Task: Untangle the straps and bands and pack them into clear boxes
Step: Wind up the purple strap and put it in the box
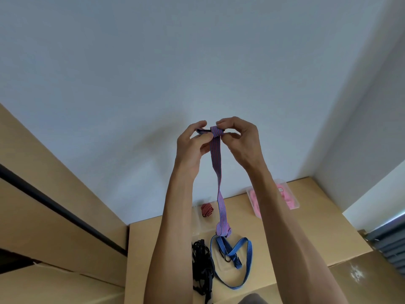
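Observation:
Both hands are raised high in front of the wall. My left hand (192, 141) and my right hand (238, 139) pinch the top end of a red-and-blue striped strap (217, 163), wrapped round a dark hook between the fingertips. The strap hangs down to a knot (223, 229), tied to a blue striped strap (238, 249) that lies looped on the cardboard surface (295, 238). A tangle of black straps (202, 264) lies left of it. A red striped band (207, 209) sits in a clear box (205, 224). Pink bands fill another clear box (293, 198) at the right.
The work surface is made of cardboard boxes against a white wall (153, 73). Taller cardboard boxes (43, 205) stand at the left. A grey slatted object (392, 244) is at the right edge.

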`<state>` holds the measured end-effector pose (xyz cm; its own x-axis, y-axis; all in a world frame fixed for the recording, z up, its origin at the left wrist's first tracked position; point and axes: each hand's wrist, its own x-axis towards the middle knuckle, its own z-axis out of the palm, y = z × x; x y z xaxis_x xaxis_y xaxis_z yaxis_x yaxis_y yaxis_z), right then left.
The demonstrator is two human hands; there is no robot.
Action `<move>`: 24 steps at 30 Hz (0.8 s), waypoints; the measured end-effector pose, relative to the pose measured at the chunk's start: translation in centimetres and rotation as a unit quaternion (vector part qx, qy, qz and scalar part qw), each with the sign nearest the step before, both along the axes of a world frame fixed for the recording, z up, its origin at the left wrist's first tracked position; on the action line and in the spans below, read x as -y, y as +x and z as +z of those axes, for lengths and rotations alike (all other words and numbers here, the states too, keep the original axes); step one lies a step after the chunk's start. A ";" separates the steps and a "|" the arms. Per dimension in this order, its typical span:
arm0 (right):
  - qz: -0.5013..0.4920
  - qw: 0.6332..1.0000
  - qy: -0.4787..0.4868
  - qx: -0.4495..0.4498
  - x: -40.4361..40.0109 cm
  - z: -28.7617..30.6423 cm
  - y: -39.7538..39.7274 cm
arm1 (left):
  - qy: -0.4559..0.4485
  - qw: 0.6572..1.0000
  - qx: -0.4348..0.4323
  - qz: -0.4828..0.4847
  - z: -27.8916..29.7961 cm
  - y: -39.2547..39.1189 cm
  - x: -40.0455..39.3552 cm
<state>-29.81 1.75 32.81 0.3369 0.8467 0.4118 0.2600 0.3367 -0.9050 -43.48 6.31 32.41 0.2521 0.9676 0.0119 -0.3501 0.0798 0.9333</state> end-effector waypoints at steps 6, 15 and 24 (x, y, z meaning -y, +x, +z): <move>0.028 0.996 -0.035 -0.075 0.1 -0.9 0.3 | 0.059 0.996 -0.070 0.022 -0.5 0.4 0.3; 0.000 0.994 -0.020 -0.112 0.6 -0.9 0.6 | 0.101 0.980 -0.173 0.009 -1.7 0.5 1.1; 0.008 0.997 0.013 -0.075 1.6 -1.0 0.0 | 0.094 0.988 -0.120 0.018 -0.9 0.8 1.7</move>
